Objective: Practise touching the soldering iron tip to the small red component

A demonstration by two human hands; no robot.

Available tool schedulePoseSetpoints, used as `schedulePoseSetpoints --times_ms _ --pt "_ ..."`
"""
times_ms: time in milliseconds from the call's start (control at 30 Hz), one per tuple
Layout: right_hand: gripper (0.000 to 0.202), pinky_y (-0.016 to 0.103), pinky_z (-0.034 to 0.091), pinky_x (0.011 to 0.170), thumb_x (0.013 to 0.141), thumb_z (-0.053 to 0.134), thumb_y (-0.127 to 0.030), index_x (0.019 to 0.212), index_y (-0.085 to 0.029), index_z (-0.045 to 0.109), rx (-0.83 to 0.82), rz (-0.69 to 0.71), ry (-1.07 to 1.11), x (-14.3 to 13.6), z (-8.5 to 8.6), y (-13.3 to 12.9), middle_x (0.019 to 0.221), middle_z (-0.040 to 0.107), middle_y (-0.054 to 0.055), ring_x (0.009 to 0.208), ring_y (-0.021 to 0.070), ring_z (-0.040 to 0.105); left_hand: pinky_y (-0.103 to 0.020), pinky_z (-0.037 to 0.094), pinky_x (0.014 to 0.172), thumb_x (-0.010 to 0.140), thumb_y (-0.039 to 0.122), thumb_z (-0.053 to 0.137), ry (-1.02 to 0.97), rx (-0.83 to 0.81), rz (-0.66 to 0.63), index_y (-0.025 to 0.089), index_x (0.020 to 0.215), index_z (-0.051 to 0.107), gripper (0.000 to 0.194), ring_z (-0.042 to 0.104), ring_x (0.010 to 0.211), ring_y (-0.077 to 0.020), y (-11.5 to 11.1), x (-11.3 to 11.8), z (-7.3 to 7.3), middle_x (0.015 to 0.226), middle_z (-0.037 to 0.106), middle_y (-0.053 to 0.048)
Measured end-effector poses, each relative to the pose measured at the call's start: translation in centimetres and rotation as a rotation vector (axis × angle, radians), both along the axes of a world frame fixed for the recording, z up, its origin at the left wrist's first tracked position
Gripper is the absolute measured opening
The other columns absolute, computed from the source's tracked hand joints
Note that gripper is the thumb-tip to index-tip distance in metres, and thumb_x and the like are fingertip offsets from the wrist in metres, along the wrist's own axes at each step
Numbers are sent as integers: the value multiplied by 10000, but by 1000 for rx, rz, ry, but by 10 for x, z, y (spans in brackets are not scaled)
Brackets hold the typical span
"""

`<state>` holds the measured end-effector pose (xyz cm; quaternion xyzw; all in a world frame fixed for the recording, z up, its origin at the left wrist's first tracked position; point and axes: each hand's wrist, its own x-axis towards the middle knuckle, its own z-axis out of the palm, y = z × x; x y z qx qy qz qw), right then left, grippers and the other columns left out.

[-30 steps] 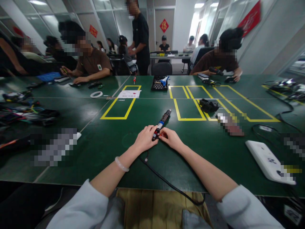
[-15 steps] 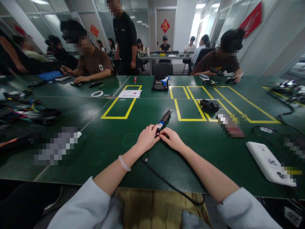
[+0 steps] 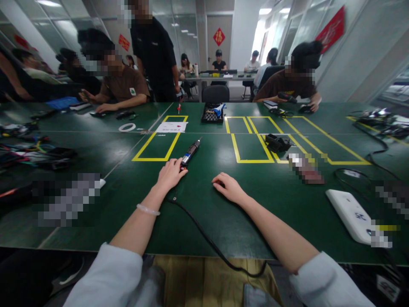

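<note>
Tool (image 3: 191,152), one only, lies beside one yellow frame (image 3: 151,159), rear pinched by left hand's (image 3: 171,174) fingers, right hand (image 3: 228,185) bending fingers, pinch unclear, open table (image 3: 236,230) separating two hands from near edge (image 3: 179,255).

A green table (image 3: 204,187) occupies the near area; a black chair (image 3: 215,94) stands beyond its far edge, with a pale grey table (image 3: 200,78) farther back. Glazed partitions (image 3: 183,19) line the left side, a door (image 3: 212,25) bearing a red diamond-shaped sign (image 3: 219,37) is at the far end, and a white column (image 3: 244,30) adjoins it on the right. A red banner (image 3: 332,30) is mounted on the pale right wall (image 3: 377,42); bright glazing (image 3: 259,32) lies far right of center, and a ceiling light (image 3: 47,3) is lit at far left.
</note>
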<state>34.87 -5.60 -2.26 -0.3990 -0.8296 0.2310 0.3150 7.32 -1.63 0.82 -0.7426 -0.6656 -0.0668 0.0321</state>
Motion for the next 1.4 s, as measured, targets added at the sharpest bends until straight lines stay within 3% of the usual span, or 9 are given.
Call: schedulePoseSetpoints --times_ms 233,367,667,867,933,1033,1200,1300,1400 --pt "97 285 431 789 899 545 -202 925 -196 638 -4 14 -16 0 -1 1 884 601 38 860 167 550 -442 439 911 892 533 430 -33 -26 269 217 1406 409 604 485 1179 -342 21 -75 -1 1344 473 -166" --pt "93 280 426 771 899 546 -197 917 -195 637 2 11 -22 -1 -1 0 879 601 38 855 167 544 -482 425 913 895 514 424 7 37 376 196 1376 441 577 499 1156 -367 20 -98 -3 1327 494 -187" --pt "83 290 423 787 891 559 -186 909 -194 640 1 18 -24 -3 -2 0 877 609 39 863 171 544 -396 457 858 839 397 554 8 165 408 188 1152 552 376 533 1087 -300 12 -91 -2 1196 548 -141" --pt "83 293 426 785 887 561 -184 908 -195 641 -1 19 -28 -4 -1 0 863 610 39 852 173 545 -419 436 875 928 357 373 -40 237 413 149 1081 591 338 573 1034 -310 10 -85 3 1119 605 -164" --pt "83 295 427 789 889 561 -189 908 -196 641 2 22 -31 -4 -1 1 865 611 40 858 174 546 -407 435 892 941 366 351 -133 306 354 160 1125 585 362 584 1046 -297 8 -77 6 1127 626 -146" --pt "83 300 428 792 891 558 -193 909 -195 639 10 25 -35 -5 -3 1 865 612 41 861 176 547 -353 460 888 937 391 386 -425 261 122 171 1153 586 367 630 994 -236 2 -51 7 1090 673 -97" --pt "151 281 438 751 883 553 -185 1024 -196 605 -23 24 24 -6 -2 -1 870 612 26 813 158 561 -307 494 844 905 423 470 -848 -197 -334 151 1168 623 408 666 875 -172 -13 14 0 1004 710 -72" --pt "268 259 440 703 874 570 -199 1142 -198 553 -73 67 74 -7 -1 -3 864 614 8 747 138 561 -306 489 827 886 401 519 -902 -392 -470 144 1252 592 453 654 858 -169 -22 43 -6 967 707 -67" --pt "221 249 432 678 879 574 -225 1098 -196 568 -68 108 79 -9 1 -5 847 610 3 711 130 546 -293 481 775 867 381 564 -975 -504 -520 110 1382 462 591 631 799 -157 -29 57 -8 877 681 -50"
